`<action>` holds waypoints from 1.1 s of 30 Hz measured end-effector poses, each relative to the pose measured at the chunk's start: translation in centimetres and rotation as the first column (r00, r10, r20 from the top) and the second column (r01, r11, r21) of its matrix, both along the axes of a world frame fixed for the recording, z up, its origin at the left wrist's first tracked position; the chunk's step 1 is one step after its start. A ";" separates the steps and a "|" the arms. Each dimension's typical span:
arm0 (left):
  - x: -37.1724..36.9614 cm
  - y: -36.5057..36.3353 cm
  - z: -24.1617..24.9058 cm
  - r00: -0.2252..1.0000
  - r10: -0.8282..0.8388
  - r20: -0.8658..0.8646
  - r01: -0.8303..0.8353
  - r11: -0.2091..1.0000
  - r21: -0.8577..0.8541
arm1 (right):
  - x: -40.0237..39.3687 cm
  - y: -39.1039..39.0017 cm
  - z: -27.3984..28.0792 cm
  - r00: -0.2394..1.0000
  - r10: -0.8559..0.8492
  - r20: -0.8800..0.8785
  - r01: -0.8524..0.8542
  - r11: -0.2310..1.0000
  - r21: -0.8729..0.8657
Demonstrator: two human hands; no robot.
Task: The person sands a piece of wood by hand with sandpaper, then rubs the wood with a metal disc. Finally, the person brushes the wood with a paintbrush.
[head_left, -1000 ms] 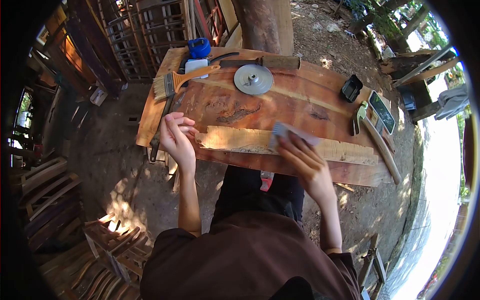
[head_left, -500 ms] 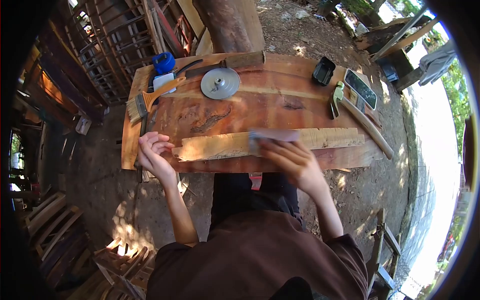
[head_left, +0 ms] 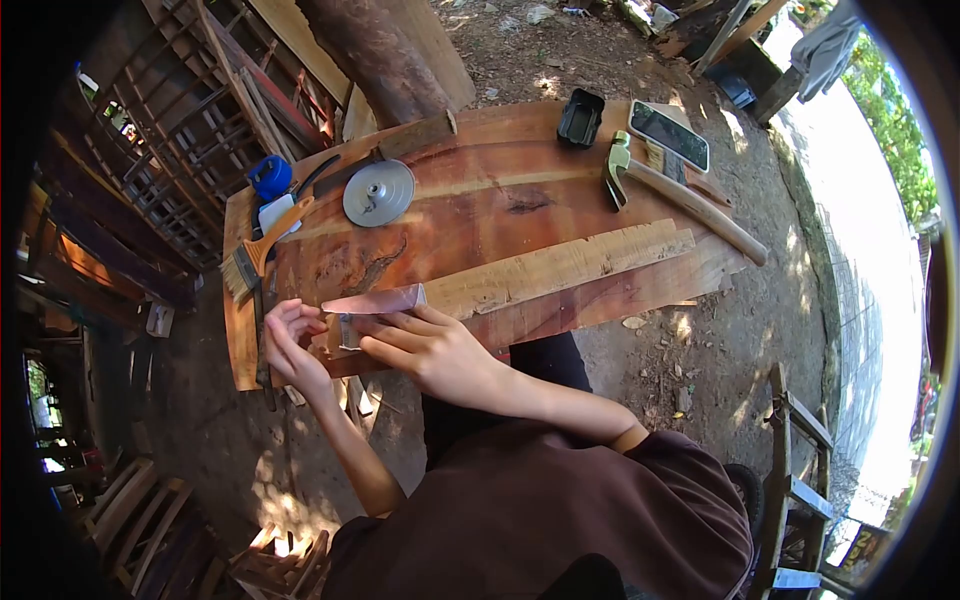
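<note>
A long light wooden strip (head_left: 560, 268) lies along the near side of the reddish wooden table (head_left: 480, 225). Over its left end, my right hand (head_left: 430, 352) presses on a curled pinkish sheet (head_left: 378, 301), which looks like sandpaper, its fingers laid over it. My left hand (head_left: 297, 350) is at the strip's left end, fingers bent and close to the sheet's left edge; whether they touch the strip is hidden.
Behind lie a brush (head_left: 262, 250), a blue-capped item (head_left: 270, 177), a metal disc (head_left: 378, 193), and a blade with a wooden handle (head_left: 415, 137). To the right are a black tray (head_left: 580, 118), a hammer (head_left: 690, 200) and a phone (head_left: 670, 136).
My right hand has slid left along the strip with the sheet, close to my left hand. The view has turned, so the table and strip now appear tilted.
</note>
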State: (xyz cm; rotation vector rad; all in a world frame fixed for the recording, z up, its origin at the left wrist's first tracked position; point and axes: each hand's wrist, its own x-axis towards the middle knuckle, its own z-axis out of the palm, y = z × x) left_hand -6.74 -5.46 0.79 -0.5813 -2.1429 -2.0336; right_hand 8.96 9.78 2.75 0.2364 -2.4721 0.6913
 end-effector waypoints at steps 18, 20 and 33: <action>-0.2 -0.2 -0.2 0.999 0.012 -0.045 -0.014 0.999 -0.050 | 8.1 7.9 0.4 0.796 -0.602 -0.065 0.603 0.798 -0.006; 0.1 0.1 0.0 0.998 0.012 -0.060 -0.015 0.998 -0.059 | 6.9 6.5 1.1 0.865 -0.500 -0.048 0.500 0.866 -0.019; -1.4 4.2 7.5 0.869 -0.337 -0.362 0.141 0.871 -0.471 | 18.2 18.4 -0.6 0.420 -0.904 -0.082 0.895 0.427 -0.126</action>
